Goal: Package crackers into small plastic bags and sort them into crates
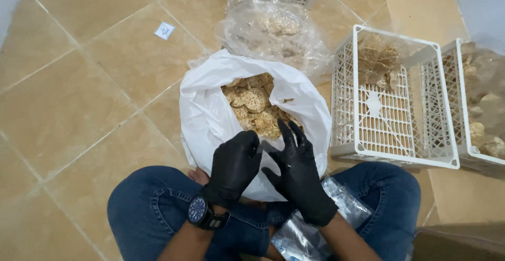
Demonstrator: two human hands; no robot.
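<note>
The left hand (233, 167) and right hand (299, 174) wear black gloves above blue denim jeans (152, 208), beside a white plastic bag (210, 119) of tan perforated round crackers (255, 103), white lattice-patterned plastic crates (386, 119), and beige floor tiles (79, 82).

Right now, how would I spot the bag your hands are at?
Find the person's knees in blue jeans on the tiled floor. Just ahead sits a white bag, open at the top and full of round crackers. The clear bag behind it is see-through; this one is not.

Open white bag (210, 114) of crackers (256, 108)
</note>
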